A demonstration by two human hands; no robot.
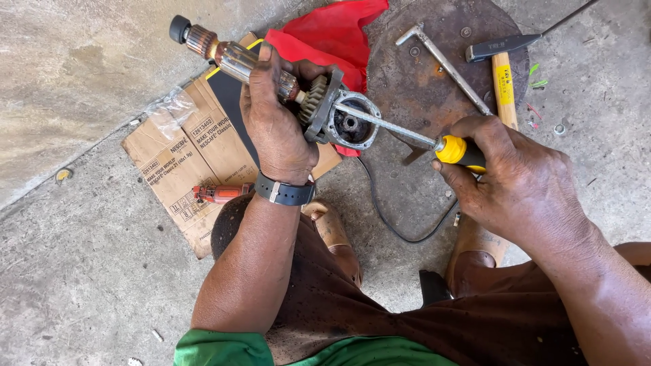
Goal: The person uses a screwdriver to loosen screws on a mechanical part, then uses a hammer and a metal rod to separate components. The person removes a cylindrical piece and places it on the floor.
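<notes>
Screwdriver (407,132) tip in motor armature (271,74) housing

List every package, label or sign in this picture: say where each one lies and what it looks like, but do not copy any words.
Flattened cardboard box: on the concrete floor under the left hand, brown with black print and small white stickers.
Clear plastic wrapper: crumpled at the box's upper left edge.
Yellow label: rectangular, on the wooden hammer handle at upper right, above the right hand.
No signs or screens.
</notes>
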